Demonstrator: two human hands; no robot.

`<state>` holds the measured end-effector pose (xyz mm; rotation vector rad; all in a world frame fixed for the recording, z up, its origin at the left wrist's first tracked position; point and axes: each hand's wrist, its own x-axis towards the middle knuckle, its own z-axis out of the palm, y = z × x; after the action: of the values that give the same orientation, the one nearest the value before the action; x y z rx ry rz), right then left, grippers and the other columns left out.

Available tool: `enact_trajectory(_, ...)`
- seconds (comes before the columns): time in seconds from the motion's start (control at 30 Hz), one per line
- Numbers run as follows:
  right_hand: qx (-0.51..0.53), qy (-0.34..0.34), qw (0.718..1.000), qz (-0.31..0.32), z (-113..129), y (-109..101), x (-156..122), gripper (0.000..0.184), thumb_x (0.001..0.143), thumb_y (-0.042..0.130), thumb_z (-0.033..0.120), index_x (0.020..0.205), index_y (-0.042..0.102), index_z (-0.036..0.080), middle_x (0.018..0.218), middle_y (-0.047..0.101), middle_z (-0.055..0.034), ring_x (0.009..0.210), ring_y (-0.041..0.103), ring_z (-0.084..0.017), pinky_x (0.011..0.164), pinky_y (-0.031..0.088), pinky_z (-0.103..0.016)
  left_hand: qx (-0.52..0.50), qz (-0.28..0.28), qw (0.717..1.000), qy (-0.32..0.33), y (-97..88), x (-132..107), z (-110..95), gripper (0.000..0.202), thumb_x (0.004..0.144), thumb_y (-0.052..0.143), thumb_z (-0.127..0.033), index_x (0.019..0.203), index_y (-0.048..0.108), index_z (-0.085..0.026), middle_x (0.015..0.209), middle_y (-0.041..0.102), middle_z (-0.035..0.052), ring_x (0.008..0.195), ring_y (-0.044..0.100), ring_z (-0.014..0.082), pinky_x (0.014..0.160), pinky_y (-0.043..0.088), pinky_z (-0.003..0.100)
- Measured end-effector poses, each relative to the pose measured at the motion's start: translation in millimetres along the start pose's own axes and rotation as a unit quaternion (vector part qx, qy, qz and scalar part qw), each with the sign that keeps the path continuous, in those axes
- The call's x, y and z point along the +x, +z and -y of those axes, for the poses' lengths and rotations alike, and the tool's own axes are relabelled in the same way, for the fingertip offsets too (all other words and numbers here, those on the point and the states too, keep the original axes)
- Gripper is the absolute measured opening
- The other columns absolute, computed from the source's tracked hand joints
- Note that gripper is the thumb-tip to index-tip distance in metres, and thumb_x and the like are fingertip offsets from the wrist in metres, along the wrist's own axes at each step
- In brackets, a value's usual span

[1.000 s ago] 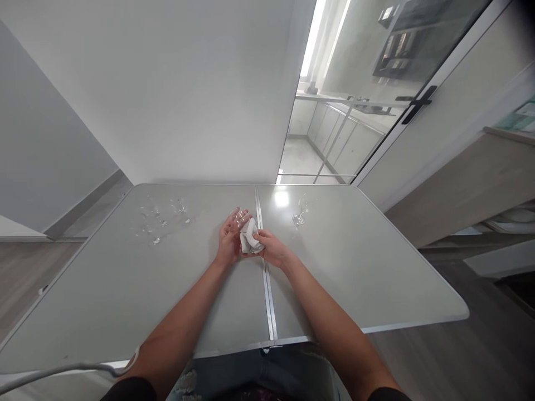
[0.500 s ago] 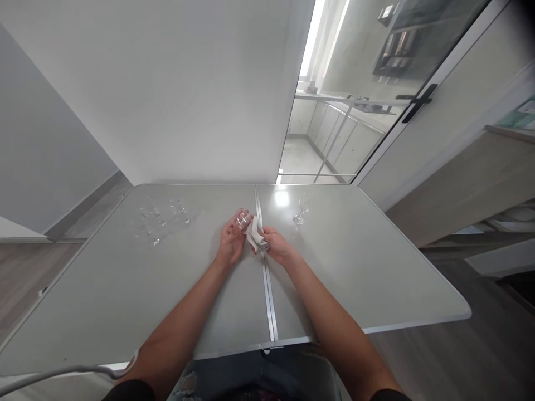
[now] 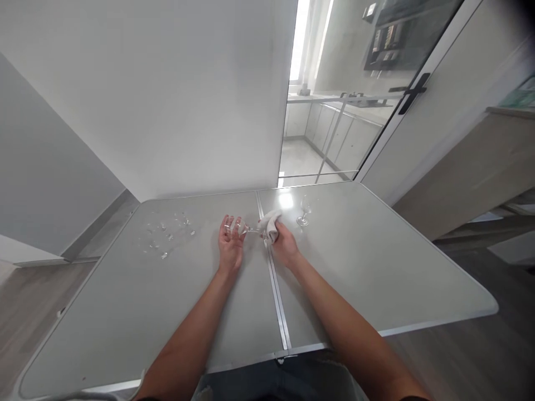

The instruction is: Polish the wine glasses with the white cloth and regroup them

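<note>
My left hand [image 3: 230, 240] is closed around the bowl of a clear wine glass [image 3: 238, 226], which lies sideways above the middle of the table with its stem pointing right. A white cloth [image 3: 270, 224] is in my right hand [image 3: 285, 243], wrapped at the foot end of that glass. The foot itself is mostly hidden by the cloth. Another stemmed glass [image 3: 304, 213] stands upright just beyond my right hand. Over to the left, several clear glasses [image 3: 164, 236] stand in a group, their outlines faint against the tabletop.
The pale folding table [image 3: 355, 267] has a metal seam [image 3: 276, 292] running down its middle. A white wall [image 3: 200, 100] rises behind it. At the back right is a glass door [image 3: 334, 128] with a black handle [image 3: 413, 93]. Shelving [image 3: 468, 167] stands at the right.
The wine glass has swung out to lie sideways, its stem now visible between my hands. My right hand and the cloth have moved slightly right and up. The camera view has shifted slightly.
</note>
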<state>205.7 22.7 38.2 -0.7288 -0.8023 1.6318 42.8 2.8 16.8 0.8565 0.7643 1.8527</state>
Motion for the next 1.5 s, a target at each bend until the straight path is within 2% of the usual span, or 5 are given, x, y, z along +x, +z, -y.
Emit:
enact_trajectory(0.2,0.015,0.032,0.997,0.067,-13,18,-13,0.044,0.08,0.071,0.052,0.113,0.064,0.024,0.112,0.07,-0.0065,0.103,0.065,-0.021,0.08,0.054,-0.032,0.006,-0.005,1.0,-0.008,3.7,-2,4,0.067,0.076,0.084,-0.045,0.134,0.054,-0.032,0.147,0.047,0.0105,0.135,0.054,0.0277,0.105,0.053,0.039)
enact_trajectory(0.43,0.025,0.042,0.997,0.052,-16,17,-8,0.034,0.075,0.071,0.041,0.101,0.066,0.02,0.098,0.072,-0.0062,0.091,0.067,-0.021,0.079,0.053,-0.031,0.101,0.024,0.994,-0.042,10.7,-12,14,0.046,0.07,0.088,-0.035,0.105,0.062,-0.021,0.097,0.076,0.0072,0.1,0.072,0.0253,0.086,0.058,0.04)
enact_trajectory(1.0,-0.049,0.033,0.998,-0.012,-6,5,0,0.041,0.075,0.074,0.052,0.098,0.068,0.019,0.089,0.07,-0.0046,0.082,0.065,-0.021,0.07,0.051,-0.03,0.159,-0.053,0.985,0.049,15.3,-15,4,0.039,0.066,0.09,-0.03,0.09,0.062,-0.019,0.088,0.073,0.0037,0.092,0.074,0.0227,0.088,0.059,0.039)
enact_trajectory(1.23,-0.222,-0.121,0.951,-0.18,6,-7,-3,0.042,0.086,0.061,0.06,0.096,0.069,0.02,0.097,0.07,-0.0061,0.101,0.062,-0.023,0.088,0.048,-0.031,0.161,-0.057,0.983,0.064,20.3,-21,-1,0.037,0.069,0.089,-0.031,0.086,0.059,-0.019,0.087,0.071,0.0031,0.092,0.074,0.0214,0.085,0.061,0.036)
enact_trajectory(1.5,-0.02,0.023,0.999,0.021,3,17,-11,0.041,0.08,0.069,0.054,0.094,0.073,0.017,0.1,0.075,-0.008,0.103,0.066,-0.026,0.087,0.052,-0.034,0.188,-0.049,0.979,0.06,21.6,-20,-1,0.04,0.068,0.089,-0.034,0.091,0.061,-0.019,0.088,0.074,0.0049,0.091,0.076,0.0226,0.085,0.062,0.038)
